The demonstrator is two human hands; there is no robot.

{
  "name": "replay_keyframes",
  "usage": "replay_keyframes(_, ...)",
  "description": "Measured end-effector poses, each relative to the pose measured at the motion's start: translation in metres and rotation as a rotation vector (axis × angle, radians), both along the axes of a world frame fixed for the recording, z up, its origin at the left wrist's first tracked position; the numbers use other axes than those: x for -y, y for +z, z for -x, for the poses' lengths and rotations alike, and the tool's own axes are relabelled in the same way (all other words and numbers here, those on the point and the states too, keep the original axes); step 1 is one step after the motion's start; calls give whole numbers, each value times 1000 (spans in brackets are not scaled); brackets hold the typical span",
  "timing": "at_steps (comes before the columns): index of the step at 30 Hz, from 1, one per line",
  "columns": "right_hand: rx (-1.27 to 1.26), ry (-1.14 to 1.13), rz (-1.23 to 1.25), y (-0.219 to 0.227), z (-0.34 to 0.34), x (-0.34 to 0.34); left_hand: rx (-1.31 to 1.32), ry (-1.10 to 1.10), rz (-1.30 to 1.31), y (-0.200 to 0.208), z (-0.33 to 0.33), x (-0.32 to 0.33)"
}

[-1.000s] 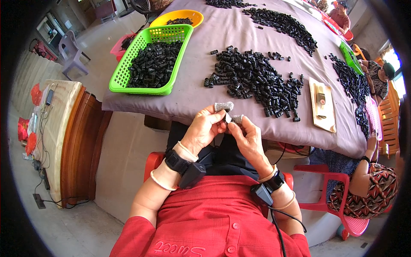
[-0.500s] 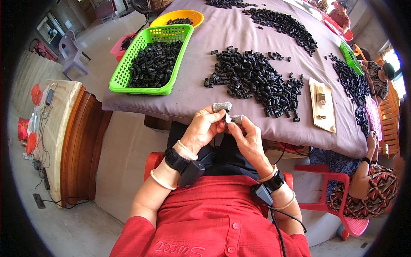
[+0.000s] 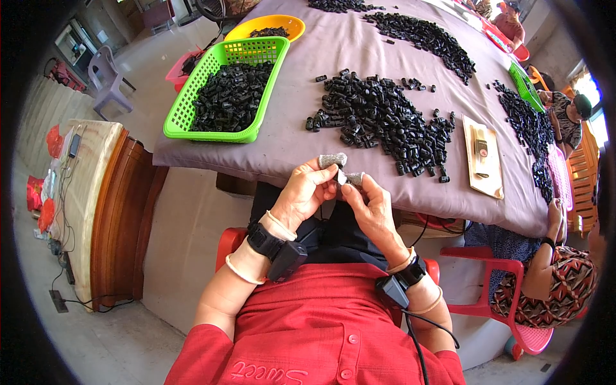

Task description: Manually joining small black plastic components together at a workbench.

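My left hand (image 3: 309,187) and my right hand (image 3: 372,212) meet just past the table's near edge, fingers closed in a pinch. Between the fingertips is a small dark part (image 3: 336,179), mostly hidden by thumbs and fingers. Grey speckled covers wrap a fingertip on each hand, the left cover (image 3: 332,159) and the right cover (image 3: 357,178). Beyond my hands, a heap of small black cylindrical parts (image 3: 385,122) spreads over the cloth-covered table (image 3: 289,128). A green basket (image 3: 173,122) full of similar black pieces stands to the left.
Behind the basket sits a yellow bowl (image 3: 292,27) holding dark pieces. A light board (image 3: 486,176) with a small tool on it lies to the right. More black parts (image 3: 526,122) lie farther right. A co-worker in a patterned top (image 3: 545,289) sits near a pink chair (image 3: 484,295).
My hands and the part between them stay in place. At the right, the co-worker's hands have shifted slightly.
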State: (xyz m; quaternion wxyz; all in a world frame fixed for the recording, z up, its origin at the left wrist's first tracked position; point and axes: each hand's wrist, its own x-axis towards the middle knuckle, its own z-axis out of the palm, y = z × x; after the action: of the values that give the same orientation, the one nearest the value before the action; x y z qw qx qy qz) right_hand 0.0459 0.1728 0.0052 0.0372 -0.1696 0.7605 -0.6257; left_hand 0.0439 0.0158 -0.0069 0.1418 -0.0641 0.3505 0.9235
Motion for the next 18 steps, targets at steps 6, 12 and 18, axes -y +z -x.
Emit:
replay_keyframes(6,16,5,-13,1,0,-1,-6,-7,8,0,0,0)
replay_keyframes(12,17,3,-5,1,0,0,-10,-18,-8,-2,0,1)
replay_keyframes(18,22,8,-13,-1,0,-1,39,18,10,1,0,-1)
